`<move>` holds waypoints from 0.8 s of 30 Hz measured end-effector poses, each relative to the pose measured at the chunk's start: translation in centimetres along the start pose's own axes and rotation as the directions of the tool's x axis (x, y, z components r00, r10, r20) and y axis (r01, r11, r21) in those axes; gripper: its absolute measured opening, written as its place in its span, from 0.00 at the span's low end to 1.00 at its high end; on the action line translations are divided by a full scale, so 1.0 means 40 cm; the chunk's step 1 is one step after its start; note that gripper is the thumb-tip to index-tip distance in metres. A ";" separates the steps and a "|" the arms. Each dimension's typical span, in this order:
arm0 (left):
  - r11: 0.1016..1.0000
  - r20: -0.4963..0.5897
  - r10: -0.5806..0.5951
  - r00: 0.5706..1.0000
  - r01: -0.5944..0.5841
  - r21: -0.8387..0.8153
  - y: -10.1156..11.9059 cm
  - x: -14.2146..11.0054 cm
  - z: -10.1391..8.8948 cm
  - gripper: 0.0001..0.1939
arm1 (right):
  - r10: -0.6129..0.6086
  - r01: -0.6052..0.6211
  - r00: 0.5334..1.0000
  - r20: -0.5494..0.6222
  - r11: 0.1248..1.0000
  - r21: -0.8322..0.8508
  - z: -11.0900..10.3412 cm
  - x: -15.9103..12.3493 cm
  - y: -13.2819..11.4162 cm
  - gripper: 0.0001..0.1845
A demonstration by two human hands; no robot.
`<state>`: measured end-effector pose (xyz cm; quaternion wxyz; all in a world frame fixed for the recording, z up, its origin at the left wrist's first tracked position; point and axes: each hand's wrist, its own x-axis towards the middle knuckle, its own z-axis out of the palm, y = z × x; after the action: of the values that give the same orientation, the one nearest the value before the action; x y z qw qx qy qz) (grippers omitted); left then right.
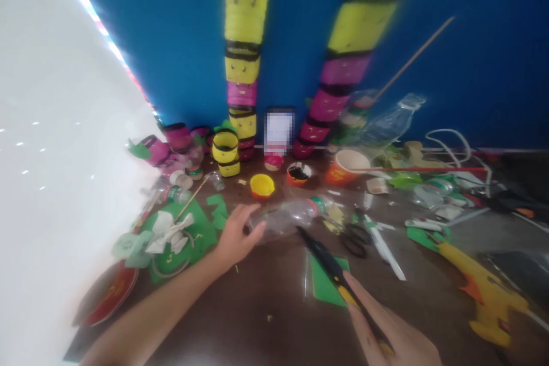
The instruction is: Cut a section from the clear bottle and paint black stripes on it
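Note:
A clear plastic bottle [287,217] with a green label band lies on its side on the brown table. At its left end is my left hand [240,234], thumb and fingers spread apart around the end; blur hides how firmly they touch it. My right hand [386,320] is closed around scissors [323,257] with black blades and black-and-yellow handles. The blades look closed and point up-left toward the bottle. Beneath them lies a green sheet piece [330,280]. A second pair of black scissors [355,240] rests right of the bottle.
Yellow and magenta bottle-ring towers [242,68] stand against the blue wall [171,40]. Paint cups [262,186], a paper cup [349,166] and a phone [278,131] line the back. At right lie a yellow glue gun [480,286] and a white cutter [386,249]; green scraps [201,223] lie left.

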<state>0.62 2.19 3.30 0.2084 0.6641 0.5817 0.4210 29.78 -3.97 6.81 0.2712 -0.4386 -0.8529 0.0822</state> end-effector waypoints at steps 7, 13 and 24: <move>1.000 0.038 0.020 0.999 -0.020 0.008 0.003 0.000 -0.005 0.17 | -0.044 0.043 0.999 -0.018 0.997 -0.060 -0.006 0.025 -0.010 0.34; 0.997 0.088 0.051 0.995 -0.056 0.053 0.012 0.000 -0.002 0.32 | -0.028 0.029 1.000 0.013 0.995 -0.093 -0.003 0.035 0.003 0.32; 0.996 0.038 0.068 0.997 -0.069 0.048 0.014 -0.002 0.001 0.28 | -0.031 0.047 0.993 0.115 0.990 -0.132 -0.045 0.074 0.019 0.26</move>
<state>0.97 2.00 3.67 0.1880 0.6960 0.5648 0.4015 29.88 -1.36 9.20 0.1940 -0.4337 -0.8788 0.0439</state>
